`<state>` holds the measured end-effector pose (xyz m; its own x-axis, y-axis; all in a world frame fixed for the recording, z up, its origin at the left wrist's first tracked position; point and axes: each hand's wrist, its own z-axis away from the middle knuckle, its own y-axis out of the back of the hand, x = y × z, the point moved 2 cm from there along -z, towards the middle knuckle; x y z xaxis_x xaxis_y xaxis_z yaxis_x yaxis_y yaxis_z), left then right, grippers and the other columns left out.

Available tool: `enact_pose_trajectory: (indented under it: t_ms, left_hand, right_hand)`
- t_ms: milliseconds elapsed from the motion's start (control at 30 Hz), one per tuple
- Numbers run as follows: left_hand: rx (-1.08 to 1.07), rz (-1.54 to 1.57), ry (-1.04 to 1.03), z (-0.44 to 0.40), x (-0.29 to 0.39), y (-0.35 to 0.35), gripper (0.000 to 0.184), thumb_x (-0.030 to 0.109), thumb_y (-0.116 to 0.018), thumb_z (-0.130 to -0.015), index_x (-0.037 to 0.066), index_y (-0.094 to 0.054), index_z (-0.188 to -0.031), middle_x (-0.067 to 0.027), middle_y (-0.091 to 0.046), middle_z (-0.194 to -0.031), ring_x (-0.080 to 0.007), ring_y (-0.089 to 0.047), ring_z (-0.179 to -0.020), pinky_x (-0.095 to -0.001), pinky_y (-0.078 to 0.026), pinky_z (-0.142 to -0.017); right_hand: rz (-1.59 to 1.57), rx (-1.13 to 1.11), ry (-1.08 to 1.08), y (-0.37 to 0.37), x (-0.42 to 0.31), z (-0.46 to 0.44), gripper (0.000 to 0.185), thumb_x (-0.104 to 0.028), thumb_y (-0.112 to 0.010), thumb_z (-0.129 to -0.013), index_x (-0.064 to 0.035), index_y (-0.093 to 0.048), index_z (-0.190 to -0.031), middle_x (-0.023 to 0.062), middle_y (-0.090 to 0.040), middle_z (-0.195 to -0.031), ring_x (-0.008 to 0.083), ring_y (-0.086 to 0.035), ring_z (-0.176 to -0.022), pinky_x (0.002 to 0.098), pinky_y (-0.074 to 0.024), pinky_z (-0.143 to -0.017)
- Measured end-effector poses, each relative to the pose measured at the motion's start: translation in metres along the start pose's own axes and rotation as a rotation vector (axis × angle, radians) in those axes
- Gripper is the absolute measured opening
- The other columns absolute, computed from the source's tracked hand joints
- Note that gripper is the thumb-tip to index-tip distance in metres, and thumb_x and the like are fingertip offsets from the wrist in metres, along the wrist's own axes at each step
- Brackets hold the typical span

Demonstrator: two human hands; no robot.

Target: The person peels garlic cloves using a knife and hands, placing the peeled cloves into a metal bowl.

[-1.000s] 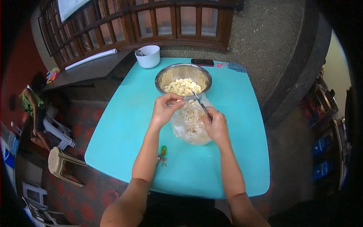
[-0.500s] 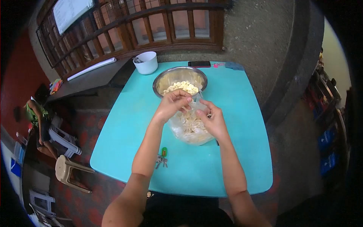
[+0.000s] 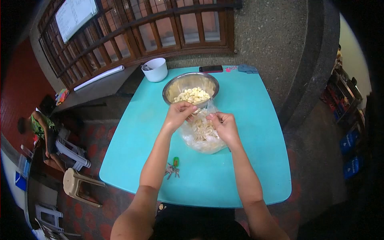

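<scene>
Garlic cloves (image 3: 193,95), pale and bare of skin as far as can be seen, lie heaped in the steel bowl just beyond the fingers. Largest of all around them is the turquoise table (image 3: 256,168), spreading beneath both hands and out past them on every side. Beyond its far edge, ahead of the fingers, runs a window with dark wooden bars (image 3: 168,30). Well off to the left of the fingers is a person in a green top (image 3: 40,126), near a beige stool (image 3: 72,182). The steel bowl (image 3: 170,86) stands past the fingertips, wide and shiny. A clear plastic bag (image 3: 208,146) full of papery, pale scraps (image 3: 204,130) sits right under the fingers, its mouth raised between the hands. Farther off and to the left of the fingers stands a white bowl (image 3: 157,72) with something dark inside. The left hand (image 3: 178,116) is bent over the bag's left side, thumb and forefinger pinched; whether they grip a clove, I cannot tell. The right hand (image 3: 227,130) is at the other side, thumb and forefinger closed near the bag's mouth, their hold unclear. Past the bowl from the fingers lie a dark phone (image 3: 211,69) and a blue-grey cloth (image 3: 247,69). Keys (image 3: 172,172) with a green tag (image 3: 176,161) lie nearer the body than the fingers.
</scene>
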<state>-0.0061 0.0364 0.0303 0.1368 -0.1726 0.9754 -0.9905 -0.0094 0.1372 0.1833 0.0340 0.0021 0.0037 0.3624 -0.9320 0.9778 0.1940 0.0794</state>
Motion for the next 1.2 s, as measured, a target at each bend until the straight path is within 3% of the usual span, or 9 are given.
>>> enact_pose_trajectory:
  t_ms: [167,267,367,567,667,767,867,1067,1200]
  left_hand:
    - [-0.089,-0.293,-0.015,-0.031,0.004,0.025,0.020,0.016,-0.070,-0.082,-0.001,-0.064,-0.090,-0.0037,-0.065,-0.075,-0.0093,-0.059,-0.065,-0.0233,-0.048,-0.059]
    - [0.133,-0.491,-0.317,-0.074,-0.001,0.045,0.023,0.014,-0.070,-0.081,-0.002,-0.064,-0.097,-0.0049,-0.065,-0.080,-0.0092,-0.059,-0.070,-0.0227,-0.048,-0.061]
    - [0.227,-0.409,-0.397,-0.079,0.011,0.046,0.028,0.017,-0.071,-0.079,-0.001,-0.065,-0.100,-0.0109,-0.068,-0.088,-0.0197,-0.065,-0.073,-0.0297,-0.051,-0.063]
    - [-0.042,-0.427,-0.180,-0.042,0.013,0.018,0.026,0.013,-0.070,-0.080,-0.001,-0.065,-0.101,-0.0085,-0.067,-0.089,-0.0127,-0.063,-0.076,-0.0257,-0.050,-0.068]
    - [-0.156,-0.259,-0.094,-0.024,0.010,0.003,0.027,0.010,-0.070,-0.080,-0.001,-0.064,-0.104,-0.0070,-0.066,-0.089,-0.0103,-0.062,-0.078,-0.0241,-0.050,-0.070]
    - [-0.230,-0.035,-0.050,-0.005,0.017,-0.014,0.037,0.010,-0.071,-0.079,-0.001,-0.060,-0.112,-0.0065,-0.065,-0.095,-0.0102,-0.061,-0.083,-0.0245,-0.050,-0.070]
    - [-0.293,0.157,-0.055,0.007,0.022,-0.030,0.033,0.013,-0.070,-0.080,-0.002,-0.061,-0.109,-0.0047,-0.064,-0.089,-0.0089,-0.060,-0.076,-0.0236,-0.050,-0.066]
    - [-0.150,0.297,-0.001,0.005,0.009,-0.036,0.014,0.014,-0.061,-0.088,0.002,-0.063,-0.095,-0.0023,-0.064,-0.079,-0.0088,-0.058,-0.065,-0.0229,-0.049,-0.063]
    - [-0.091,0.317,-0.011,0.009,0.008,-0.031,0.016,0.012,-0.062,-0.087,-0.003,-0.063,-0.094,-0.0074,-0.066,-0.084,-0.0108,-0.061,-0.071,-0.0232,-0.050,-0.066]
  right_hand:
    - [0.282,0.000,0.074,-0.001,-0.020,0.010,0.048,-0.021,-0.063,-0.084,0.0035,-0.050,-0.123,0.0120,-0.054,-0.061,0.0221,-0.053,-0.056,0.0354,-0.0420,-0.056]
    - [0.265,0.001,0.065,-0.001,-0.021,0.010,0.062,-0.022,-0.065,-0.082,0.0017,-0.038,-0.132,0.0112,-0.052,-0.060,0.0219,-0.054,-0.058,0.0354,-0.0427,-0.058]
    - [0.274,0.029,0.084,0.005,-0.022,0.010,0.049,-0.018,-0.061,-0.084,0.0035,-0.047,-0.125,0.0138,-0.056,-0.065,0.0231,-0.056,-0.061,0.0361,-0.0443,-0.060]
    - [0.330,0.004,0.139,0.016,-0.013,0.004,0.031,-0.015,-0.050,-0.089,0.0078,-0.057,-0.110,0.0160,-0.061,-0.074,0.0241,-0.060,-0.068,0.0365,-0.0469,-0.068]
    - [0.250,-0.168,-0.028,0.022,-0.016,0.004,0.034,-0.018,-0.044,-0.096,0.0040,-0.056,-0.118,0.0038,-0.055,-0.064,0.0127,-0.055,-0.057,0.0281,-0.0454,-0.053]
    - [0.043,-0.386,-0.354,0.023,-0.031,0.008,0.031,-0.023,-0.045,-0.096,0.0046,-0.059,-0.095,0.0057,-0.054,-0.063,0.0141,-0.052,-0.045,0.0308,-0.0436,-0.043]
    - [0.006,-0.454,-0.346,0.020,-0.029,0.011,0.031,-0.026,-0.044,-0.097,0.0020,-0.057,-0.091,0.0025,-0.050,-0.060,0.0101,-0.045,-0.037,0.0268,-0.0371,-0.034]
    - [0.015,-0.551,-0.277,0.017,-0.030,0.014,0.025,-0.021,-0.048,-0.094,0.0026,-0.056,-0.098,0.0046,-0.054,-0.063,0.0112,-0.049,-0.040,0.0277,-0.0394,-0.036]
    - [0.152,-0.458,-0.252,0.036,-0.044,0.019,0.023,-0.018,-0.053,-0.091,0.0027,-0.058,-0.101,0.0022,-0.051,-0.059,0.0092,-0.046,-0.041,0.0260,-0.0391,-0.040]
